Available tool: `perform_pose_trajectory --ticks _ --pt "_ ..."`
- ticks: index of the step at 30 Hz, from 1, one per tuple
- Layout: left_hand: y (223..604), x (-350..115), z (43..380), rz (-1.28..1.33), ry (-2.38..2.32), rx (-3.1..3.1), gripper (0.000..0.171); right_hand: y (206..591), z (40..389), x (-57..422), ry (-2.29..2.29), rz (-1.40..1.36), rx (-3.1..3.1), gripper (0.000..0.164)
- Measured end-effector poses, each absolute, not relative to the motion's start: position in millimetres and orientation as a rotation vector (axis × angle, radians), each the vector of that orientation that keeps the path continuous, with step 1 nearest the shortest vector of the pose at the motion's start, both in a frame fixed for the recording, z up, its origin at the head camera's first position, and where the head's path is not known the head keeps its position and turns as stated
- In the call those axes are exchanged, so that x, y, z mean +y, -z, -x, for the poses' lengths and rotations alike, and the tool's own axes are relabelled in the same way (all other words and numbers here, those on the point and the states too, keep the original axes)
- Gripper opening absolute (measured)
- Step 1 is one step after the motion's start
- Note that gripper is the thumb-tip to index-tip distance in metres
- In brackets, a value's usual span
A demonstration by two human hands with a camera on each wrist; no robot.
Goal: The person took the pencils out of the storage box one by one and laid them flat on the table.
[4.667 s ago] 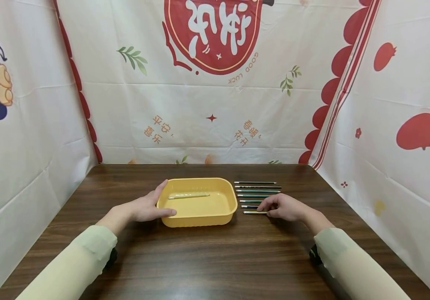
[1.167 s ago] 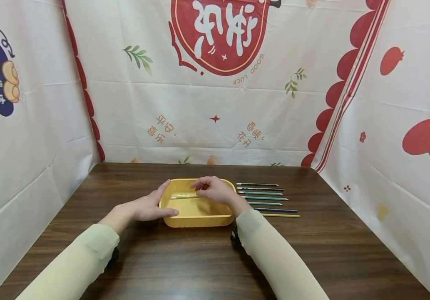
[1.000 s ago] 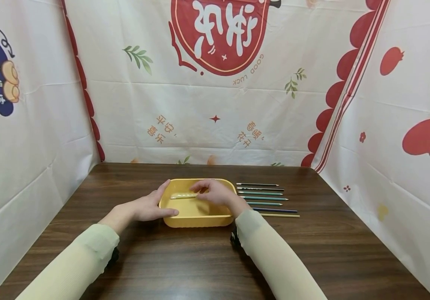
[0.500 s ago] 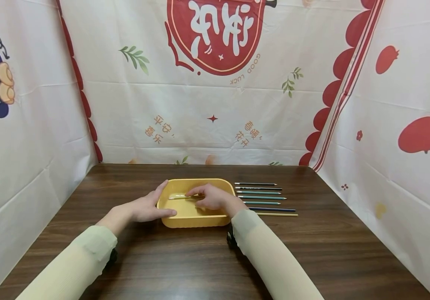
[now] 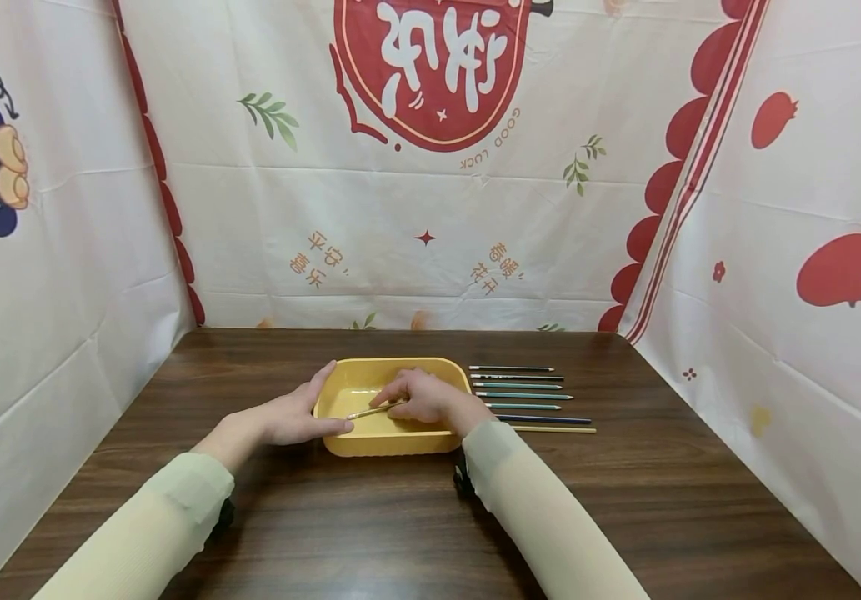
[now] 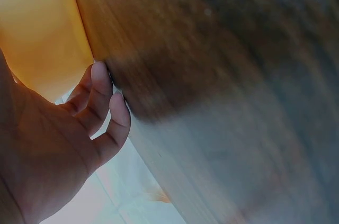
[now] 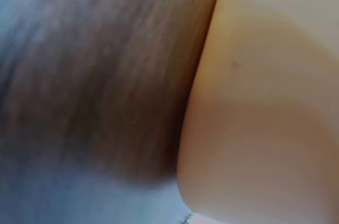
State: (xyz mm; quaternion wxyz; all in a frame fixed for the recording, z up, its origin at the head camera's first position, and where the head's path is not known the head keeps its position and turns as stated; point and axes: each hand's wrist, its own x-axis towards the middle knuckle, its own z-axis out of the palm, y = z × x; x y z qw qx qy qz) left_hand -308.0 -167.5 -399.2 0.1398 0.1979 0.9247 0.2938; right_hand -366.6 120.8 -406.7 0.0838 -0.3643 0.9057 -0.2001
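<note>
A yellow plastic tray (image 5: 398,446) stands on the table, and its wall also fills one corner of the left wrist view. My left hand (image 5: 297,413) grips its left end, the thumb over the near rim; in the left wrist view curled fingers (image 6: 100,75) lie against the outside. Inside the tray my right hand (image 5: 424,397) pinches a pale yellowish pencil (image 5: 372,412), which slants with its left end toward the near wall. My right fingers cover the pencil's other end. The right wrist view shows the tray's side (image 7: 254,128) but not the hand.
To the right of the tray several pencils lie in a row: black pencils (image 5: 513,368) at the back, teal pencils (image 5: 528,396), a dark blue pencil (image 5: 550,418) and a yellow pencil (image 5: 561,430) nearest. The right forearm (image 5: 543,500) passes before their left ends. A printed cloth (image 5: 415,200) hangs behind.
My right hand has gone from the pencil row into the tray, then down onto the pencil there. That pencil's left end has swung toward the near wall. My left hand stays on the tray.
</note>
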Motion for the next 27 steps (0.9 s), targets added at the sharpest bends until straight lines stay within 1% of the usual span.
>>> perform_pose_trajectory --ticks 7,19,23,27 --pt "400.5 -167.3 307.5 -0.564 -0.853 2.671 0.125 405.4 365.8 119.9 0.616 1.139 2.673 0.024" --pt "399.8 -166.6 307.4 -0.570 -0.858 2.673 0.125 405.2 367.0 120.3 0.674 1.100 2.658 0.023" --pt "400.1 -166.6 307.6 -0.564 -0.855 2.674 0.125 405.8 366.6 120.1 0.743 1.033 2.648 0.025" --pt "400.2 -166.4 307.9 -0.563 -0.854 2.675 0.125 407.2 365.8 120.5 0.783 0.977 2.654 0.033"
